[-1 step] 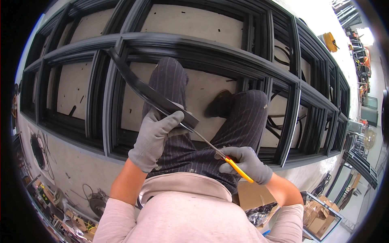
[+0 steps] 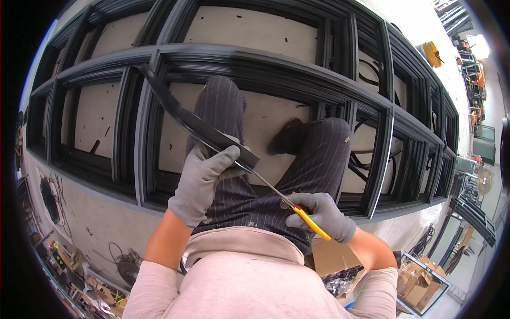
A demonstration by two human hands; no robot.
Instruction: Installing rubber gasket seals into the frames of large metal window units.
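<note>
My gloved left hand (image 2: 199, 183) is closed around the near end of a long black strip (image 2: 183, 114), its thumb on top. From there the strip slants away to the upper left, its far end over the dark frame (image 2: 142, 138). My gloved right hand (image 2: 325, 213) is closed on a hand tool with a yellow-and-red handle (image 2: 312, 223) and a long thin metal shaft (image 2: 269, 185). This shaft runs up to the strip beside my left fingers; its tip is hard to make out. Both hands are above my lap.
Dark frames with several rectangular openings surround my legs, and my feet are inside one opening. Black cables (image 2: 366, 165) lie in openings to the right. A cardboard box (image 2: 332, 256) stands near my right elbow. A yellow reel (image 2: 432, 55) lies at the far right, a fan (image 2: 484, 181) nearer.
</note>
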